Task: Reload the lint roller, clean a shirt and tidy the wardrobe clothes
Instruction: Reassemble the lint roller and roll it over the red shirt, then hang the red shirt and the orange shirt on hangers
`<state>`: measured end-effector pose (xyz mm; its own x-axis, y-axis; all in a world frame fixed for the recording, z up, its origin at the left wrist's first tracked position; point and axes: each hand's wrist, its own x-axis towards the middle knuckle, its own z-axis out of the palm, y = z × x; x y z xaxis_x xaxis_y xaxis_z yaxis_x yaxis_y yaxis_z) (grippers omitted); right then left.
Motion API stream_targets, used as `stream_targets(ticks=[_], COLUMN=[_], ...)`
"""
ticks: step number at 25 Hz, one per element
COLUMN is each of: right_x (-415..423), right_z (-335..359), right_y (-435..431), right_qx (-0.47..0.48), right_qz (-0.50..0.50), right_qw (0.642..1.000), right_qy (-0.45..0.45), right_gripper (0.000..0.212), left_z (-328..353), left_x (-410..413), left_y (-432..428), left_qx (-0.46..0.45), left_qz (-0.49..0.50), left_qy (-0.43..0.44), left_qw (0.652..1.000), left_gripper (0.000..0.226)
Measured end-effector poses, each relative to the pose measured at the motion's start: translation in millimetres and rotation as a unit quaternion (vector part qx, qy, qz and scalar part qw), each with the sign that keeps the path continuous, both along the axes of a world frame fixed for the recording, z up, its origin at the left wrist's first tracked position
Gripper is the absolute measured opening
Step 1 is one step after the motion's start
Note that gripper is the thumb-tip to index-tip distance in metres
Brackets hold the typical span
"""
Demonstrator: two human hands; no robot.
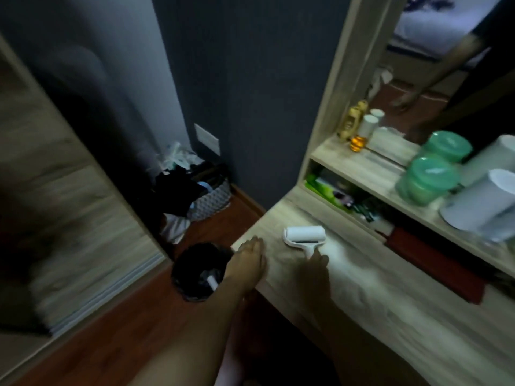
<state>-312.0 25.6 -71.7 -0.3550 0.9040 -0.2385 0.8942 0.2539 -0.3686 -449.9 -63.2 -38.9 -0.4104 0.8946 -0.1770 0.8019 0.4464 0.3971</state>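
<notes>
Far left: wardrobe door (69, 218), wood-grain, blurred. Farther back on the floor, a woven laundry basket (214, 199) heaped with dark clothes. Beside the tabletop's (376, 296) left corner, a black bin (192, 263) holds a white tube (212, 282). Left hand (249, 260) lies flat on that corner, grip apart, fingers straight, holding nothing. Lint roller (305, 235) lies on the tabletop just right of it, white roll far, handle near. Right hand (317, 270) touches the handle's end; dim and blurred, grip state cannot be told. Shelf (362, 168) at right carries a green lidded jar (426, 181).
</notes>
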Motion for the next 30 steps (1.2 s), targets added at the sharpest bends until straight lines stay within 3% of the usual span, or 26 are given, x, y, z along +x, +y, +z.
stream_targets(ticks=[2,6,9,11,14,17,20,25,30], right_x=[31,66,75,80,87,78,47,-50,-200], right_z=[-15,-30,-16,-16,-8,10,42,113,199], right_y=[18,38,40,44,48,58,69,73,22], right_qx=[-0.011,0.011,0.035,0.021,0.086,0.161,0.225,0.244,0.297], right_qz=[-0.005,-0.037,-0.06,-0.083,-0.079,-0.073,-0.056,0.071,0.249], right_qw=[0.999,0.999,0.998,0.996,0.991,0.983,0.97,0.96,0.901], right_qy=[-0.04,-0.029,0.012,0.017,0.059,0.042,0.071,0.122,0.194], right_gripper=[0.024,0.026,0.052,0.047,0.044,0.045,0.044,0.04,0.049], left_z=[-10,-29,-44,-51,-52,-39,-6,69,160], left_x=[21,45,53,58,58,46,16,-68,-187], left_y=[25,63,77,80,80,80,76,46,-49], left_qx=[-0.008,-0.03,-0.065,-0.101,-0.122,-0.107,-0.084,0.004,0.062], left_qz=[-0.026,-0.056,-0.072,-0.083,-0.097,-0.097,-0.084,-0.034,0.071], left_qy=[-0.003,0.002,0.019,0.009,0.017,0.032,0.055,0.131,0.261], left_qw=[1.0,0.998,0.995,0.991,0.988,0.989,0.991,0.991,0.961], left_gripper=[0.056,0.058,0.06,0.062,0.064,0.064,0.064,0.062,0.063])
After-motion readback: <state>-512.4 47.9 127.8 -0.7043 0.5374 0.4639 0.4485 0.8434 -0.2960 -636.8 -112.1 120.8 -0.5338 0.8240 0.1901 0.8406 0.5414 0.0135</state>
